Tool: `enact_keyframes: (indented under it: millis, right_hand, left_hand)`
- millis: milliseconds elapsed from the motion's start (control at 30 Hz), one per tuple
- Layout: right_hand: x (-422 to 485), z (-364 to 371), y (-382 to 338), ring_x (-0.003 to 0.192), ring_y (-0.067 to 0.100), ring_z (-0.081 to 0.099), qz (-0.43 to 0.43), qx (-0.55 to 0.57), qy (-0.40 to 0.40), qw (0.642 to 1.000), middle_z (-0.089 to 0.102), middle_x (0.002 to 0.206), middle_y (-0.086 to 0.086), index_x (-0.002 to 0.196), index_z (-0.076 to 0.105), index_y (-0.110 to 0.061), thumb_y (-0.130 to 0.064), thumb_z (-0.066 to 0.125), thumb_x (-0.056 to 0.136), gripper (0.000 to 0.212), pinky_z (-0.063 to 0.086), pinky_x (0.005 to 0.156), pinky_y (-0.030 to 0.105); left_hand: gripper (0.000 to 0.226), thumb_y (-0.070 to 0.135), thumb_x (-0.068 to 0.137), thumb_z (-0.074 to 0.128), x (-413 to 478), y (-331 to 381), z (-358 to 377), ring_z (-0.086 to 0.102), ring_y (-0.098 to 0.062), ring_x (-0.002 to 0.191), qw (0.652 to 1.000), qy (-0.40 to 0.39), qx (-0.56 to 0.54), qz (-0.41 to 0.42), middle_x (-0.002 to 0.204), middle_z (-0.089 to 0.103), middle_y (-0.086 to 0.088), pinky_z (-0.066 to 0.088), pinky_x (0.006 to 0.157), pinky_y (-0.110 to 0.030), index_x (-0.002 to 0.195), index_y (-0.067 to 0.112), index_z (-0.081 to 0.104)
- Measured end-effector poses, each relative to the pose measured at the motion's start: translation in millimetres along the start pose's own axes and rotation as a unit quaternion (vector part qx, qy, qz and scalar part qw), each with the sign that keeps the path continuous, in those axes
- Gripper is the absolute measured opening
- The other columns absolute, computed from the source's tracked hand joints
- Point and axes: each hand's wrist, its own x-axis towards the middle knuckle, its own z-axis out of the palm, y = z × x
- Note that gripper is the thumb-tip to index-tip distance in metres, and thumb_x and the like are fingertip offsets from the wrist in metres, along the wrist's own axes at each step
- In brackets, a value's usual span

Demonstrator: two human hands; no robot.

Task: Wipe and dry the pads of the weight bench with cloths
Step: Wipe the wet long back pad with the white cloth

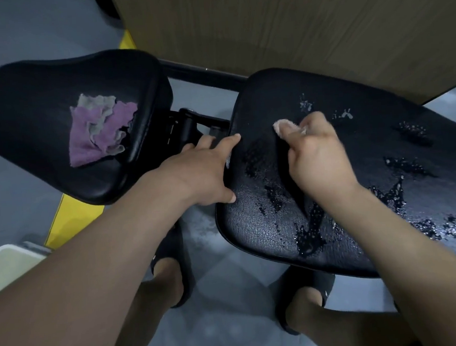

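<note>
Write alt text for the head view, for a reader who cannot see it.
Seen from above, a person's right hand grips a pale cloth on the wet black bench pad, while the left hand rests on its edge. A purple and grey cloth lies on the neighbouring pad.

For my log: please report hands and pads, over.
Left hand braces wet pad edge. Right hand grips pale cloth on it. Purple cloth lies on other pad. Nothing in the way.

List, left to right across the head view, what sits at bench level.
The purple and grey cloth, bench hinge, left hand, right hand gripping a pale cloth, water puddles on the long pad.
</note>
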Motion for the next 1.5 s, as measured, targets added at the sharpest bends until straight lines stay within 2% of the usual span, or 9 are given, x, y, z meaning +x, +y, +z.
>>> enact_keyframes:
  millis: [167, 333, 533, 700, 767, 1000, 1233, 1400, 1500]
  right_hand:
    - [-13, -4, -30, 0.087, 0.032, 0.054, -0.146, 0.064, -0.102, 0.982, 0.05, 0.1, 0.012, 0.126, 0.07, -0.017, -0.014, 0.042, 0.096, 0.041, 0.054, 0.073, 0.036]
    - [0, -7, -4, 0.083, 0.036, 0.055, -0.009, 0.002, -0.009, 1.0, 0.046, 0.095, 0.01, 0.127, 0.068, -0.01, -0.005, 0.047, 0.095, 0.039, 0.057, 0.07, 0.043]
    - [-13, -4, -34, 0.083, 0.031, 0.054, -0.155, 0.046, -0.11, 0.981, 0.053, 0.098, 0.01, 0.122, 0.07, -0.02, -0.007, 0.048, 0.091, 0.041, 0.055, 0.066, 0.039]
    - [1, -11, -8, 0.06, 0.029, 0.044, -0.016, -0.012, -0.018, 1.0, 0.044, 0.083, 0.008, 0.115, 0.07, -0.01, -0.01, 0.056, 0.099, 0.022, 0.051, 0.051, 0.044]
    - [-8, -10, -23, 0.057, 0.027, 0.038, -0.033, -0.028, -0.034, 0.998, 0.041, 0.083, 0.009, 0.111, 0.065, -0.003, -0.011, 0.056, 0.099, 0.017, 0.049, 0.048, 0.045]
    - [-43, -28, -54, 0.1, 0.032, 0.058, -0.121, 0.033, -0.202, 0.971, 0.05, 0.114, 0.006, 0.143, 0.046, -0.014, -0.041, 0.041, 0.096, 0.055, 0.052, 0.09, 0.046]
    - [-42, -24, -31, 0.067, 0.036, 0.058, -0.088, 0.036, -0.1, 0.99, 0.055, 0.09, 0.013, 0.11, 0.068, -0.004, -0.009, 0.067, 0.088, 0.023, 0.055, 0.056, 0.044]
    - [-55, -6, -42, 0.088, 0.037, 0.057, -0.099, -0.019, -0.088, 0.991, 0.054, 0.112, 0.016, 0.143, 0.051, 0.0, -0.038, 0.052, 0.101, 0.057, 0.056, 0.08, 0.045]
    - [-70, -2, -58, 0.091, 0.034, 0.053, -0.164, 0.012, -0.135, 0.977, 0.055, 0.114, 0.011, 0.144, 0.051, -0.002, -0.024, 0.053, 0.101, 0.048, 0.053, 0.083, 0.047]
  left_hand:
    - [0.12, 0.052, 0.078, 0.082, 0, 1, -2, 0.024, -0.029, 0.149, 1.0, -0.006, 0.005, -0.004, 0.166, 0.012, 0.004, 0.039, 0.112, -0.046, 0.156, 0.054, -0.009]
    - [0.12, 0.052, 0.078, 0.083, -1, 1, -3, 0.024, -0.028, 0.149, 1.0, -0.004, -0.002, -0.003, 0.165, 0.012, 0.006, 0.041, 0.112, -0.047, 0.156, 0.054, -0.008]
    - [0.121, 0.054, 0.076, 0.083, 0, 0, -4, 0.025, -0.03, 0.15, 1.0, -0.006, 0.005, -0.005, 0.165, 0.014, 0.003, 0.041, 0.113, -0.048, 0.155, 0.055, -0.009]
    - [0.116, 0.05, 0.081, 0.081, -1, -1, -4, 0.024, -0.029, 0.149, 1.0, -0.002, 0.007, 0.001, 0.165, 0.014, 0.005, 0.041, 0.113, -0.049, 0.158, 0.051, -0.006]
    - [0.113, 0.047, 0.083, 0.08, -3, -6, -4, 0.024, -0.029, 0.149, 1.0, -0.002, 0.008, 0.002, 0.165, 0.013, 0.005, 0.039, 0.115, -0.048, 0.159, 0.048, -0.004]
    - [0.106, 0.045, 0.086, 0.077, -10, -15, -5, 0.026, -0.03, 0.149, 1.0, -0.02, 0.004, 0.012, 0.165, 0.014, 0.0, 0.036, 0.117, -0.042, 0.161, 0.042, 0.002]
    - [0.102, 0.044, 0.088, 0.075, -14, -13, -5, 0.026, -0.029, 0.15, 1.0, -0.011, 0.01, 0.018, 0.167, 0.013, 0.0, 0.036, 0.118, -0.043, 0.163, 0.038, 0.006]
    - [0.115, 0.042, 0.085, 0.08, -17, -9, -4, 0.016, -0.03, 0.154, 0.999, -0.035, 0.016, 0.02, 0.17, -0.005, 0.011, 0.029, 0.122, -0.042, 0.161, 0.043, -0.006]
    - [0.125, 0.046, 0.082, 0.082, -18, -7, 2, 0.005, -0.033, 0.156, 0.998, -0.06, 0.031, 0.008, 0.168, -0.02, 0.015, 0.025, 0.124, -0.047, 0.159, 0.044, -0.017]
